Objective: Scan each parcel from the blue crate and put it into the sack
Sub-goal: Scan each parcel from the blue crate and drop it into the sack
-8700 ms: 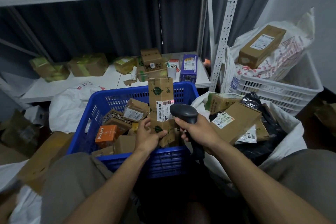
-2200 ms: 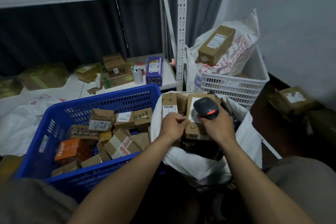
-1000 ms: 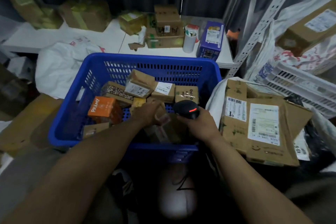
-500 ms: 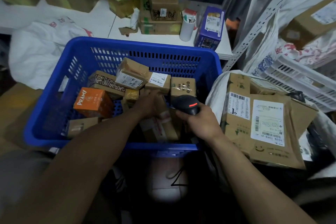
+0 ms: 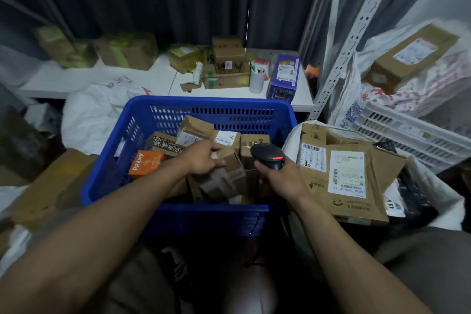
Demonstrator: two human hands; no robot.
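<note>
Head view: inside the crate [image 5: 142,120], the left hand [image 5: 204,159] grips a parcel [image 5: 226,173], the right hand [image 5: 283,177] beside it clasping the scanner [image 5: 267,155].

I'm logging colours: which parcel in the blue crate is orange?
The box printed PRAMY, by the blue crate's left wall. The rest are brown cardboard, including the brown parcel the left hand grips.

In the frame's upper middle, a white shelf [image 5: 163,79] carries blurred brown boxes [image 5: 127,50] at left, a stack [image 5: 226,64] centrally, perhaps a cup [image 5: 257,80], and a purple box [image 5: 284,76].
</note>
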